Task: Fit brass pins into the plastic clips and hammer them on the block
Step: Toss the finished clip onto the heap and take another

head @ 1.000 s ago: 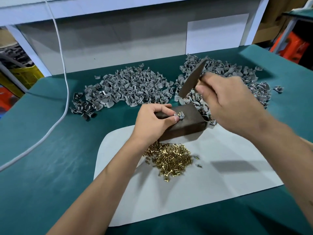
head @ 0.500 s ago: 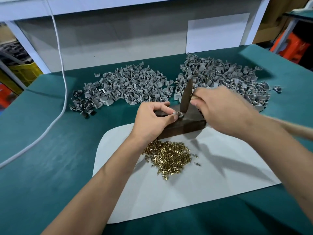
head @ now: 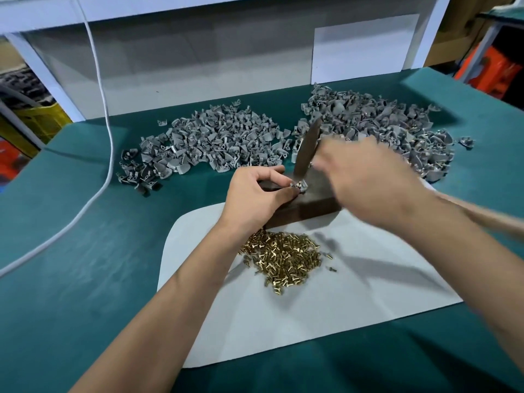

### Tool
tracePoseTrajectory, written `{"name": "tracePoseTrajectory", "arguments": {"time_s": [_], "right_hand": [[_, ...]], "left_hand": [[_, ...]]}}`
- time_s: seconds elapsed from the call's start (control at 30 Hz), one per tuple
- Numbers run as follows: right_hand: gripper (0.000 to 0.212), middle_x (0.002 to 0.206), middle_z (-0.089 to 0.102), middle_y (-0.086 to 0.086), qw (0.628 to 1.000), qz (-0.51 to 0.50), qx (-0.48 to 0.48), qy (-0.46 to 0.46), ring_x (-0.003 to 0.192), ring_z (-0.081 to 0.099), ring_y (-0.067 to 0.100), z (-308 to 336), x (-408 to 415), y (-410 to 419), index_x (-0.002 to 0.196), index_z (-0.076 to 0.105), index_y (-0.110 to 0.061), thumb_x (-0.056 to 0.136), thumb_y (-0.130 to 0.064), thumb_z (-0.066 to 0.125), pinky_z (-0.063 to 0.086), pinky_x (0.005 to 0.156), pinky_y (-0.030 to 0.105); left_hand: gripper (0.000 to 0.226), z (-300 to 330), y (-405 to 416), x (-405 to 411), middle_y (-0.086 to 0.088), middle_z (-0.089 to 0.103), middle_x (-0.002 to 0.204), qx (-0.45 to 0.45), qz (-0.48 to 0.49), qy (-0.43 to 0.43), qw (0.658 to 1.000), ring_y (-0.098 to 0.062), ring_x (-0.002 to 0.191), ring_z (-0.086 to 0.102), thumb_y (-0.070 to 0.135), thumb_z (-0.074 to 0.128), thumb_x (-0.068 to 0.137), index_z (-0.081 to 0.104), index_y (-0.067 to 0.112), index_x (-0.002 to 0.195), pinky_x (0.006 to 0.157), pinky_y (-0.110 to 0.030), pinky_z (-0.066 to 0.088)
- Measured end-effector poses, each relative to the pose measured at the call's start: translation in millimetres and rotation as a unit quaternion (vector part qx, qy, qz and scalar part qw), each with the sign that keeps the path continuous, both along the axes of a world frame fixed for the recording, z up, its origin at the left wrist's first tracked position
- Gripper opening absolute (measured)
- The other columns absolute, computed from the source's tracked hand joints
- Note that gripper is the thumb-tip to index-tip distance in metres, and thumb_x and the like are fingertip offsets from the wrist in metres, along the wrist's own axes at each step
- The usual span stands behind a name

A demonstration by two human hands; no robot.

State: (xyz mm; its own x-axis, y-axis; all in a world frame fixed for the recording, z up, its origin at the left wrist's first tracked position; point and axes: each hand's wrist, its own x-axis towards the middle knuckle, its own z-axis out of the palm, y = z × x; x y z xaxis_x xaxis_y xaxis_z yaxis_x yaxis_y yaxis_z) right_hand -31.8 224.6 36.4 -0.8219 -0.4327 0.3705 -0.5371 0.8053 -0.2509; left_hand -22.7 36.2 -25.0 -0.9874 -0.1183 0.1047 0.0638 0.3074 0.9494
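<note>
Left hand pinches plastic clip with pin on dark block, mid worktop. Right hand, motion-blurred, grip closed round flat metal striker, tip at clip. Risks: fingertips just beside strike point, off-line blow hits them; tilted pin bends or clip skids off block. Brass pin heap near; glancing blow may scatter it.

Both forearms bare to the frame's edge — left hand and right hand ungloved.
</note>
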Motion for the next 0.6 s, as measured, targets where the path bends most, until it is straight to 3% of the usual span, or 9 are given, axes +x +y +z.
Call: {"name": "tracePoseTrajectory", "arguments": {"time_s": [0.1, 0.23, 0.33, 0.4, 0.53, 0.6], "right_hand": [[0.019, 0.069, 0.045, -0.004, 0.993, -0.020, 0.100, -0.053, 0.066, 0.050, 0.031, 3.9, -3.9, 0.7, 0.107, 0.052, -0.027, 0.108, -0.039, 0.037, 0.045, 0.064, 0.040], [0.021, 0.062, 0.043, -0.007, 0.999, -0.030, -0.011, 0.026, 0.055, 0.048, 0.028, 6.9, -3.8, 7.2, 0.110, 0.052, -0.025, 0.108, -0.039, 0.038, 0.040, 0.057, 0.037], [0.019, 0.068, 0.047, -0.002, 0.996, -0.016, 0.063, -0.060, 0.062, 0.053, 0.028, -2.5, 2.4, -0.8, 0.099, 0.046, -0.025, 0.108, -0.038, 0.037, 0.048, 0.062, 0.041], [0.019, 0.069, 0.045, -0.004, 0.994, -0.021, 0.091, -0.051, 0.066, 0.052, 0.032, 3.5, -4.0, 4.9, 0.097, 0.047, -0.028, 0.108, -0.040, 0.036, 0.046, 0.064, 0.041], [0.024, 0.063, 0.046, -0.006, 0.998, -0.024, -0.041, 0.042, 0.052, 0.047, 0.024, 7.1, -5.1, 8.8, 0.107, 0.051, -0.027, 0.104, -0.041, 0.031, 0.039, 0.053, 0.035], [0.027, 0.067, 0.050, -0.001, 1.000, -0.011, 0.015, -0.003, 0.056, 0.048, 0.027, -2.5, -2.9, 1.0, 0.106, 0.050, -0.024, 0.105, -0.039, 0.028, 0.045, 0.056, 0.039]], "left_hand": [[0.008, -0.5, -0.3, 0.5, -0.005, 0.072, 0.124, -0.005, -0.004, -0.002, 1.000, -0.006, 0.108, 0.071, 0.006, 0.086, 0.079, 0.081, 0.012, 0.081, 0.104, -0.038, 0.054], [0.010, 0.4, 0.0, 0.1, -0.003, 0.073, 0.121, -0.014, -0.009, 0.007, 1.000, -0.001, 0.109, 0.069, 0.009, 0.087, 0.078, 0.082, 0.018, 0.078, 0.105, -0.035, 0.052], [0.019, 1.4, 0.7, 1.3, -0.004, 0.073, 0.122, -0.003, -0.005, 0.008, 1.000, -0.003, 0.109, 0.069, 0.006, 0.086, 0.078, 0.080, 0.023, 0.073, 0.104, -0.037, 0.054], [0.018, 1.6, 1.1, 2.0, -0.004, 0.073, 0.122, -0.006, -0.005, 0.009, 1.000, -0.003, 0.112, 0.068, 0.007, 0.086, 0.079, 0.080, 0.023, 0.074, 0.104, -0.037, 0.053], [0.014, 1.0, 0.8, 0.7, -0.002, 0.073, 0.122, -0.011, -0.004, 0.009, 1.000, -0.003, 0.112, 0.068, 0.008, 0.086, 0.078, 0.081, 0.021, 0.076, 0.106, -0.036, 0.052], [0.015, 1.1, 0.8, 1.4, -0.004, 0.072, 0.123, -0.004, -0.002, 0.007, 1.000, -0.004, 0.113, 0.068, 0.007, 0.086, 0.078, 0.081, 0.021, 0.076, 0.106, -0.037, 0.052]]}}
